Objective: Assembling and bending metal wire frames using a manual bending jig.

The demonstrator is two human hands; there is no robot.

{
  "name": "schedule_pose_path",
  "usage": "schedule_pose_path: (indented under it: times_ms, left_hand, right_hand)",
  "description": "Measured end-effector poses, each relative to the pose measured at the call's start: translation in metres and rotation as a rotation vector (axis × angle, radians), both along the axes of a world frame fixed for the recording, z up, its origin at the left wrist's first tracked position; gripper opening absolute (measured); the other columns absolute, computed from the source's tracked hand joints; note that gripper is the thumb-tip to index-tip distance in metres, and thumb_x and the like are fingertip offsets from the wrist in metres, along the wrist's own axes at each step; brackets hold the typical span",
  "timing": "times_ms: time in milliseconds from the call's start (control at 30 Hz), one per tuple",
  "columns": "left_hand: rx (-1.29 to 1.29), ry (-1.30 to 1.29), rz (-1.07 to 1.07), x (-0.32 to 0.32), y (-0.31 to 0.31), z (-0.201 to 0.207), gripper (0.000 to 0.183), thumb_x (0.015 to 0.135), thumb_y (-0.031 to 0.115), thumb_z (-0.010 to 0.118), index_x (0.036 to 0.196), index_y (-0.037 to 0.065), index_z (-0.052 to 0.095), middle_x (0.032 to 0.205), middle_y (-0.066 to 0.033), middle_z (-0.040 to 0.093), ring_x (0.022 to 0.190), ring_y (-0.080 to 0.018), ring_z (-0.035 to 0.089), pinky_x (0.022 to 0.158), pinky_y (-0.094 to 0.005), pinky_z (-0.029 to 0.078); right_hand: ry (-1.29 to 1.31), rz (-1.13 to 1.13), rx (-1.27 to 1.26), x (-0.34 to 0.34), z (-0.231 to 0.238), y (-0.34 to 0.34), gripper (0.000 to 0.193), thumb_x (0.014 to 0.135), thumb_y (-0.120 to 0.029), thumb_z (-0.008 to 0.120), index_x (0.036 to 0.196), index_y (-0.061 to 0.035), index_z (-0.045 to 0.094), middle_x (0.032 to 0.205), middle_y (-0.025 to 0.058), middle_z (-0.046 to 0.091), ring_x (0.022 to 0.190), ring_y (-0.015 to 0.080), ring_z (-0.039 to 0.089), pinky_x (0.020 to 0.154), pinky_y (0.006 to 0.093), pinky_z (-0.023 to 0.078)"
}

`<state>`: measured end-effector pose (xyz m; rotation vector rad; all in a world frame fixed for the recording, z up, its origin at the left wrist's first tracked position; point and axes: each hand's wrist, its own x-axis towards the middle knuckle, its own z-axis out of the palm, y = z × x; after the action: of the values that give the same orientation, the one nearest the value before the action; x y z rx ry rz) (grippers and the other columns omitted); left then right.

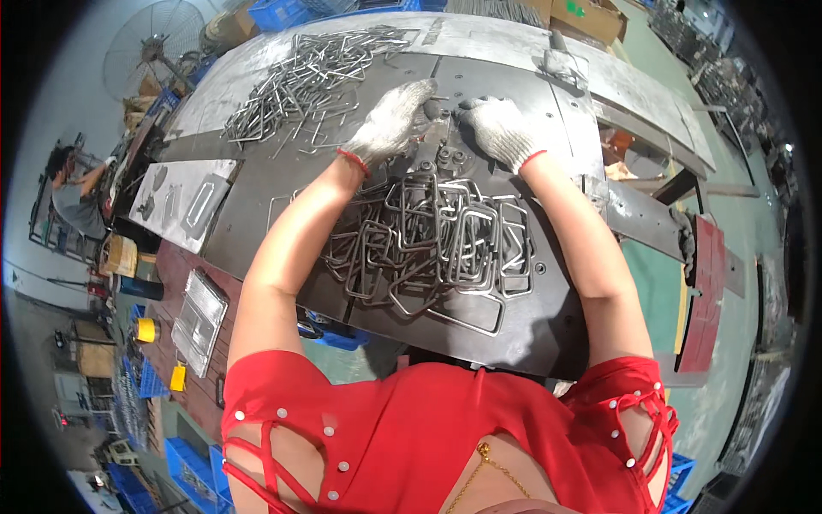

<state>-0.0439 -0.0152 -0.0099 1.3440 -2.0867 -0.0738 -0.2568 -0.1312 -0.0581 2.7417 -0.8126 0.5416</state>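
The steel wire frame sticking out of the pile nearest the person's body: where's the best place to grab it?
Probably pinch the steel wire frame mid-way along its near bar, coming from the person's side: that thin bar juts clear, while its far end meets the tangled pile.

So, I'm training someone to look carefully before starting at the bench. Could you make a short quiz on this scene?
1. Multiple choice: what is the main colour of the gloves on the left hand and right hand?
a) blue
b) white
c) yellow

2. True or false: the pile of bent wire frames lies nearer the person's body than the bolted metal fixture.

3. Fill in the blank: the loose pile of thin metal rods lies to the ____ of the left hand.

Key: 1. b; 2. true; 3. left.
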Motion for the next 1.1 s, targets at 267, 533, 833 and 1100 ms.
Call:
schedule_pose_path:
  times_ms: [267,533,833,1100]
  left_hand:
    - [-0.24,-0.12,-0.017,0.014,-0.003,-0.014,0.06,0.082,0.003,0.065,0.14,0.004,0.049,0.132,-0.0186,0.059,0.124,-0.0382,0.053,0.108,-0.0433,0.043]
    - [-0.18,-0.129,-0.001,0.017,-0.006,-0.019,0.066,0.079,0.006,0.071,0.141,0.003,0.048,0.142,-0.0214,0.052,0.131,-0.0396,0.05,0.113,-0.044,0.039]
    - [-0.248,-0.082,-0.015,0.01,-0.003,-0.015,0.049,0.086,0.009,0.063,0.133,0.006,0.053,0.125,-0.0182,0.06,0.119,-0.0375,0.055,0.104,-0.0433,0.044]
    - [0.103,0.077,0.033,0.006,0.008,0.003,0.067,0.077,0.002,0.069,0.14,0.004,0.049,0.142,-0.0208,0.053,0.133,-0.0393,0.049,0.113,-0.0437,0.038]
  right_hand:
    - [-0.009,0.022,0.024,0.006,0.008,0.008,0.023,0.091,-0.019,0.054,0.106,-0.0118,0.07,0.112,0.0099,0.069,0.101,0.0317,0.067,0.083,0.0455,0.054]
    - [0.004,0.046,0.012,0.002,0.011,0.011,0.026,0.09,-0.017,0.054,0.11,-0.0133,0.07,0.113,0.0085,0.069,0.099,0.032,0.067,0.084,0.0456,0.054]
    - [0.005,0.056,0.03,0.003,0.015,0.014,0.026,0.09,-0.016,0.054,0.109,-0.0127,0.07,0.111,0.0098,0.07,0.1,0.0322,0.068,0.083,0.0445,0.055]
    - [0.035,0.034,0.117,0.005,0.022,0.019,0.03,0.094,-0.016,0.051,0.117,-0.0104,0.068,0.117,0.0134,0.068,0.106,0.0351,0.065,0.091,0.0442,0.053]
